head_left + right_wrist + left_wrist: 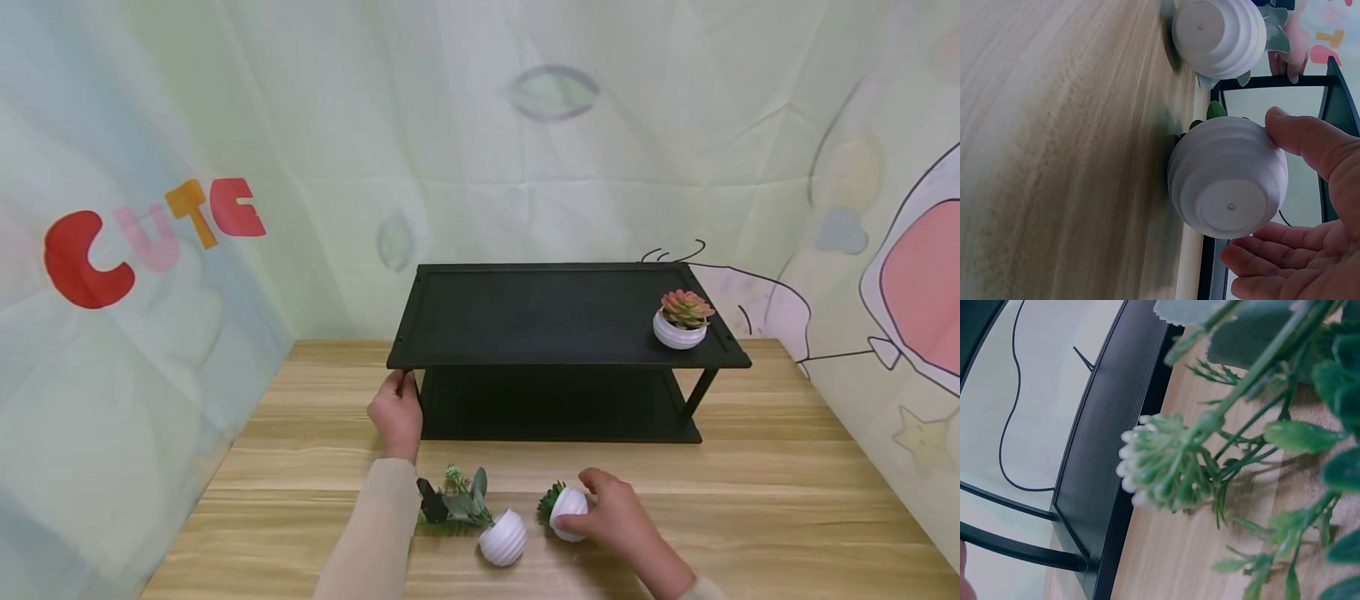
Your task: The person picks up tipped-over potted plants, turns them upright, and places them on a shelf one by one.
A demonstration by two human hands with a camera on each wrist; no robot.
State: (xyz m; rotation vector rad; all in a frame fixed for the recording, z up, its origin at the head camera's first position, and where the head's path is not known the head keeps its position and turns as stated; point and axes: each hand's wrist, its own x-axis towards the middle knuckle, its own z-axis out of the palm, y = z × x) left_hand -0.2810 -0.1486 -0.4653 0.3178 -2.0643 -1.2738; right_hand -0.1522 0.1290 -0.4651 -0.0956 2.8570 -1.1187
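Note:
A black two-tier shelf [540, 317] stands on the wooden table. My left hand [397, 412] grips its left front upright, just under the top board. A small potted succulent with a white ribbed pot [569, 512] and green leaves lies tipped on its side, its leaves pointing left. My right hand [618, 517] holds this pot between thumb and fingers; the right wrist view shows the pot's base [1231, 206] facing the camera. Between my arms lies a second white pot [503, 538], also on its side, with leafy stems [1172, 462] reaching left toward my left forearm.
A pink-green succulent in a white bowl [678, 329] stands on the top board's right end. The lower board [547, 408] sits beneath it on the table [300, 475]. Printed curtains [480, 167] hang behind and at both sides.

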